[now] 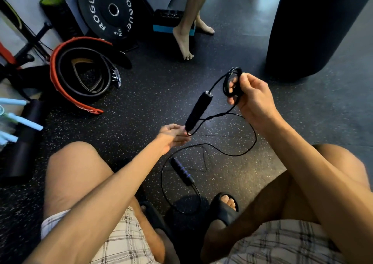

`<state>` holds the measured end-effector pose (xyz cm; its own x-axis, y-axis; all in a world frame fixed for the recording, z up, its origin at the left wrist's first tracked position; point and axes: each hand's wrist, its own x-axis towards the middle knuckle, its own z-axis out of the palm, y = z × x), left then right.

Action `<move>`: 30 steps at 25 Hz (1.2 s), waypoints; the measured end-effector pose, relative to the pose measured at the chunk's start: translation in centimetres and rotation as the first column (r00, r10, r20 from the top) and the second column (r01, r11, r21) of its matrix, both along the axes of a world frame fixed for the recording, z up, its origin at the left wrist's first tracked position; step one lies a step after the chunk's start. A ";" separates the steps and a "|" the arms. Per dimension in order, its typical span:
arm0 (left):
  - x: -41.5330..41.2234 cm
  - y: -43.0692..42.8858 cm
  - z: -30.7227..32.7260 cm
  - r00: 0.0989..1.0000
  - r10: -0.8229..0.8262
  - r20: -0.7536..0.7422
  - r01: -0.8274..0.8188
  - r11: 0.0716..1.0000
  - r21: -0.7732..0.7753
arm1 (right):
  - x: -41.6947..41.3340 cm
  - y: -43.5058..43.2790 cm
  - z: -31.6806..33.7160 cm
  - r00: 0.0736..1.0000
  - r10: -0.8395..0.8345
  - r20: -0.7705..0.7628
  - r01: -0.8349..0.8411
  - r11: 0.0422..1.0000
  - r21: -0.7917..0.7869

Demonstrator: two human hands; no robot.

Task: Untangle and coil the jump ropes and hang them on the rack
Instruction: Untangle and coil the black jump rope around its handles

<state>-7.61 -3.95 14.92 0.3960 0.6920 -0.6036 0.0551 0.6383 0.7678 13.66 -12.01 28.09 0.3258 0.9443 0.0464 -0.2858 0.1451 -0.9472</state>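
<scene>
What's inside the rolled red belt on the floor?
Inside the red belt sits a rolled black belt, then a thinner tan-edged loop, with bare speckled floor at the centre. Whatever lies beneath the belts themselves is covered.

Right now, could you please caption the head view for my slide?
Right hand holds a coiled black jump rope; left hand touches its handle's lower end.
</scene>
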 end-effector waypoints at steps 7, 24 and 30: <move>2.0 0.2 2.7 0.955 -0.127 -0.268 0.272 0.737 0.619 | -0.1 -0.2 -1.3 0.526 0.096 0.845 0.069 0.985 -0.155; 2.0 -1.1 7.5 0.922 -0.331 0.200 0.260 0.914 0.312 | -2.5 0.0 -4.0 0.496 0.252 0.831 -0.090 0.967 -0.240; 0.9 -0.8 9.8 0.916 -0.190 0.352 0.130 0.974 0.188 | -2.1 0.1 -3.9 0.546 0.413 0.729 -0.170 0.907 -0.386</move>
<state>-6.75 -4.72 24.77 0.6812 0.6747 -0.2842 -0.1571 0.5139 0.8433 11.52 -11.90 24.19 -0.0208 0.9947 -0.1004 0.5967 -0.0682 -0.7996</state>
